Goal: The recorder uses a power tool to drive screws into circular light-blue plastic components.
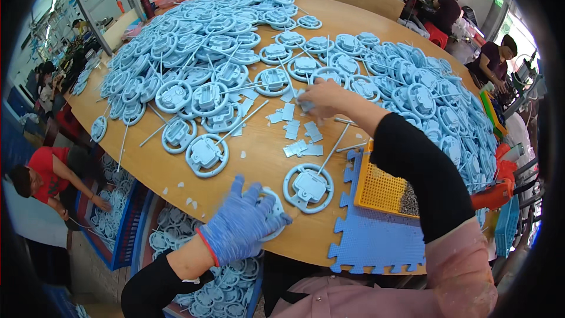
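Note:
My left hand [235, 229], in a blue glove, is closed on a light-blue plastic wheel [275, 201] at the table's near edge, covering most of it. My bare right hand [325, 98] reaches over the middle of the table, slightly blurred, pinching a small light-blue flat plate [305, 105]. Below it lie several loose light-blue plates [292, 129]. Between my hands, a wheel-shaped part with a thin rod [309, 186] rests flat on the wood. Another such wheel [206, 154] lies farther left.
Large heaps of light-blue wheels [182, 41] cover the table's far side and right [447, 115]. Near my right forearm, a yellow basket [376, 185] with small screws stands on a blue foam mat [376, 244]. An orange tool [494, 195] is at the right. A person in red [50, 171] bends over crates.

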Available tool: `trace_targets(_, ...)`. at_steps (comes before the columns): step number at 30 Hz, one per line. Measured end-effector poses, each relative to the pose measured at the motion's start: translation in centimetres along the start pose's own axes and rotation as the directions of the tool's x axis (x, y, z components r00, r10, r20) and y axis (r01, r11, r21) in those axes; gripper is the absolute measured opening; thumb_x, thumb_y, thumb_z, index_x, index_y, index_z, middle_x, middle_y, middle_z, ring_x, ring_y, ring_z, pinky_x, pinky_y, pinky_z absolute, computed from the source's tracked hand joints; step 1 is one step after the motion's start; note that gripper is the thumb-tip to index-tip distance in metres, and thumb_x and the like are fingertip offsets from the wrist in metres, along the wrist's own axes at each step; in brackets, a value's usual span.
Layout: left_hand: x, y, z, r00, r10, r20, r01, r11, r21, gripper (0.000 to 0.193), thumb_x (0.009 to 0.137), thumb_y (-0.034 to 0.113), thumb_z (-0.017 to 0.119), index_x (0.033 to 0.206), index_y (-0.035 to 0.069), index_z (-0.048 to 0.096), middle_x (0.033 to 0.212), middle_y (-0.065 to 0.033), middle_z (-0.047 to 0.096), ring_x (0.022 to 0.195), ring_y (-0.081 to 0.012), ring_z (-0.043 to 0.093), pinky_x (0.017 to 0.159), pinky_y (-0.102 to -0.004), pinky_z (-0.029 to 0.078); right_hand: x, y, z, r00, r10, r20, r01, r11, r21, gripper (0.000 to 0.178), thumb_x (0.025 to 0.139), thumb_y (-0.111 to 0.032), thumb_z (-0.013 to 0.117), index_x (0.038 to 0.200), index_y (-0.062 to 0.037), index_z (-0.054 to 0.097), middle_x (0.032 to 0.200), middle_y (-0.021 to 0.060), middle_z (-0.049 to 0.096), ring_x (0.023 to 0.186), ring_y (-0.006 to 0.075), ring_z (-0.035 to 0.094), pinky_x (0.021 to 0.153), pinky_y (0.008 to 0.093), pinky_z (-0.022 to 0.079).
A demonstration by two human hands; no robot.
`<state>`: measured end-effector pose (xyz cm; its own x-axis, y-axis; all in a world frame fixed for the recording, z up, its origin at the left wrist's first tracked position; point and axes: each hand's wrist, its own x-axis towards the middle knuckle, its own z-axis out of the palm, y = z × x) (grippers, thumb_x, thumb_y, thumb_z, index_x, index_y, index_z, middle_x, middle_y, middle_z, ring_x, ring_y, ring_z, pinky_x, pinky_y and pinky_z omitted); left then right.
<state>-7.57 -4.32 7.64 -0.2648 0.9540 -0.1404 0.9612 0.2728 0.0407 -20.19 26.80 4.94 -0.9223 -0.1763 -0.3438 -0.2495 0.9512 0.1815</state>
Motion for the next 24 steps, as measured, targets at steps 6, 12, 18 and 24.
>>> trace_targets(6,-4.7,0.5,3.7,0.992,0.044,-0.118,-0.048,0.998,-0.033,0.059,0.066,0.024,0.071,0.123,0.02,0.058,0.125,-0.0159,0.054,0.122,-0.0393,0.046,0.101,-0.0631,0.028,-4.7,0.1,0.8,0.962,-0.16,-0.22,0.238,0.889,0.392,0.036,0.082,-0.019,0.064,0.116,-0.0086,0.064,0.106,0.0159,0.064,0.103,0.0315,0.059,0.089,0.0417,0.046)
trace_targets(12,-6.4,3.2,7.4,0.667,-0.554,-0.499,0.404,0.831,-0.382,0.072,0.06,0.036,0.08,0.117,-0.002,0.056,0.116,-0.0194,0.054,0.109,-0.0388,0.049,0.097,-0.0502,0.035,-5.2,-2.3,2.6,0.955,-0.079,-0.288,0.169,0.937,0.305,0.026,0.083,-0.019,0.062,0.105,-0.007,0.068,0.098,0.0132,0.069,0.094,0.0321,0.064,0.082,0.0413,0.051)
trace_targets(18,-4.2,6.2,10.0,0.197,-0.863,-0.465,0.699,0.456,-0.551,0.092,0.054,0.042,0.084,0.124,-0.007,0.049,0.109,-0.0244,0.056,0.107,-0.0388,0.05,0.093,-0.049,0.038,-5.2,-6.6,2.6,0.968,0.142,-0.209,-0.138,0.99,0.033,0.018,0.08,-0.012,0.059,0.089,-0.0054,0.073,0.092,0.0145,0.07,0.088,0.0302,0.067,0.074,0.0417,0.054)
trace_targets(24,-6.3,6.4,12.2,0.151,-0.829,-0.539,0.747,0.453,-0.487,0.089,0.067,0.027,0.081,0.136,-0.006,0.036,0.121,-0.0215,0.052,0.104,-0.0349,0.055,0.095,-0.0471,0.041,-9.8,-8.7,0.5,0.835,0.118,-0.537,0.053,0.955,0.292,0.016,0.085,-0.015,0.058,0.094,-0.0082,0.069,0.089,0.0139,0.069,0.085,0.0296,0.067,0.072,0.0397,0.052)
